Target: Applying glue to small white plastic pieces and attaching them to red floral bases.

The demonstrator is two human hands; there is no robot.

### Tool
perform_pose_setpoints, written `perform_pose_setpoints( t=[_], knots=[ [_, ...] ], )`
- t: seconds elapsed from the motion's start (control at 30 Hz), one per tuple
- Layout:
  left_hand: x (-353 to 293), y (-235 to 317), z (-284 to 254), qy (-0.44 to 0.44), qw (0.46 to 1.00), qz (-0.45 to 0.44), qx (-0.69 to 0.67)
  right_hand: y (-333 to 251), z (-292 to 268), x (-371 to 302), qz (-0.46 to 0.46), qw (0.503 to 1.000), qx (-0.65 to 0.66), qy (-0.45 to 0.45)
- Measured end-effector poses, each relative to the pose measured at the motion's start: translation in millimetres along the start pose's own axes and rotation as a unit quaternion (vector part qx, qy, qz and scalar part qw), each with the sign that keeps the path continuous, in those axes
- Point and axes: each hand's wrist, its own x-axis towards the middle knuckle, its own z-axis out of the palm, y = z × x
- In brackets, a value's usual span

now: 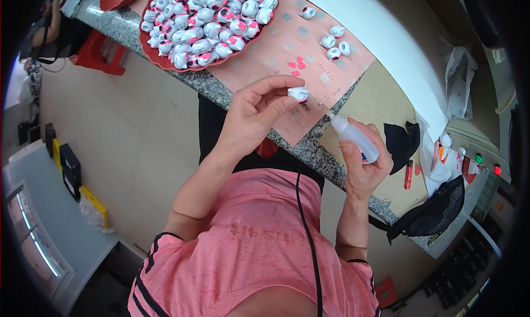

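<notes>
Between the thumb and fingers of my left hand (251, 115) is a small white and pink figurine (298, 94), held above the pink paper. My right hand (367, 165) is wrapped around a translucent squeeze bottle (358, 140) with a thin nozzle. The nozzle points up and left toward the figurine; whether its tip touches cannot be made out. Just beyond my left hand lie a few small pink pieces (297, 66) on the paper. Several more white figurines (334, 43) stand at the far right of the paper.
A red scalloped tray (204, 67) heaped with white and pink figurines sits at the far left. Pink paper (243, 68) covers part of the speckled counter (118, 27). Black cloth (402, 143), a red tube (408, 174) and a black mesh bag (433, 212) lie to the right.
</notes>
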Motion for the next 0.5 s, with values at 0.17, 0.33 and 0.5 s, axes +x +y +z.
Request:
perform_pose_setpoints(
  t=[0.17,0.33,0.5],
  knots=[
    [-0.9,-0.2,1.3,0.007,1.0,-0.009,-0.016,-2.9,3.7,-1.7,0.05,0.998,0.025,0.019],
    [-0.5,-0.8,2.4,-0.001,1.0,-0.013,-0.015,0.1,4.2,-1.7,0.054,0.998,0.028,0.019],
    [-0.7,-0.3,4.4,0.001,1.0,-0.012,-0.002,2.5,3.1,-1.8,0.058,0.998,0.02,0.006]
  ],
)
